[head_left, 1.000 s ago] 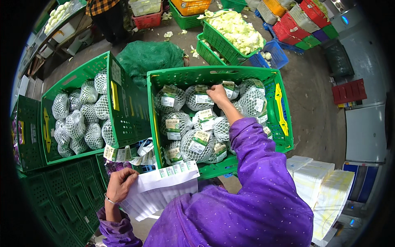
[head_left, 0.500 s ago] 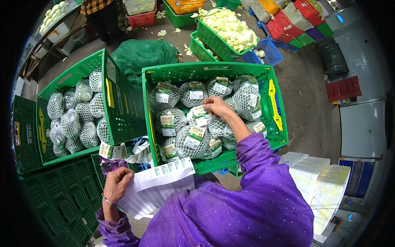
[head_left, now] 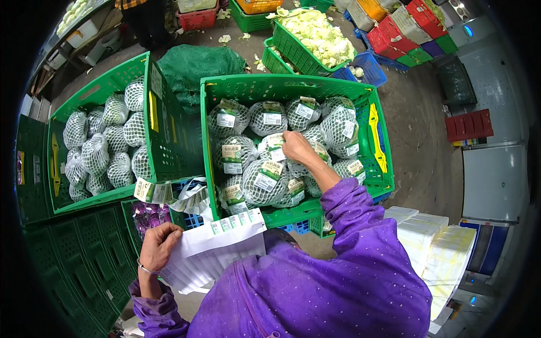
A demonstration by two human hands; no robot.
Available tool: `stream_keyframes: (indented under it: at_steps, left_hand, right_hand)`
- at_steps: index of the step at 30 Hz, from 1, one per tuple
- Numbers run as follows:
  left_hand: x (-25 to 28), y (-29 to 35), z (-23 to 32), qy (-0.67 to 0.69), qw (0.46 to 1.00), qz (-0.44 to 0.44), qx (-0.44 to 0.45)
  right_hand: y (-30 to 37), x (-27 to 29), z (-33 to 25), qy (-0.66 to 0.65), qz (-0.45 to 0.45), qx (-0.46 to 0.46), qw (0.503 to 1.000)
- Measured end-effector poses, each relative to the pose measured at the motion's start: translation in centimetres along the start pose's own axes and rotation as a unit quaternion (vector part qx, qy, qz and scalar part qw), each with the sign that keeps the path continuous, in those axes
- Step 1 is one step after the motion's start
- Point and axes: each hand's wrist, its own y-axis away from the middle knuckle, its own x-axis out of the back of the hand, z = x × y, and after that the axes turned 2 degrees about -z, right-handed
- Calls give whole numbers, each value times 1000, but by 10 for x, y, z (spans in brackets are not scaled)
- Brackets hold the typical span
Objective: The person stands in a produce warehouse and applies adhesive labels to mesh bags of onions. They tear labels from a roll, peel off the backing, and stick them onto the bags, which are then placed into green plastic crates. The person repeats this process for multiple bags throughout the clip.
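My left hand is closed on the left edge of a white label sheet, which has a row of small stickers along its top edge. My right hand reaches into a green crate in front of me. Its bunched fingers are at the edge of a paper label on a net-wrapped round vegetable in the middle. Around it lie several more round vegetables in white foam nets, most showing a paper band and a white sticker. What the right fingertips touch is partly hidden.
A second green crate of netted vegetables stands at left. A roll of printed bands hangs beside the sheet. Beyond are a green mesh sack and a crate of pale leaves. White boxes stand at right.
The view has shifted slightly, so the crates sit a little higher. My right hand stays at the middle label, its fingers more bunched. My left hand still holds the sheet.
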Motion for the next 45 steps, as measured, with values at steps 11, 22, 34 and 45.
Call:
stream_keyframes:
  at_steps: [11,22,34,45]
  left_hand:
    - [-3,6,1,-7,1000,-8,-4]
    - [-6,2,11,-27,999,-34,-11]
    - [-5,10,10,-33,999,-29,-17]
    - [-5,15,5,-13,1000,-24,-4]
  right_hand:
    - [75,1,-12,-531,-62,-128,836]
    - [113,-42,-15,-295,125,25,947]
    - [100,-32,-15,-493,108,-50,862]
    - [104,-52,-16,-89,238,48,966]
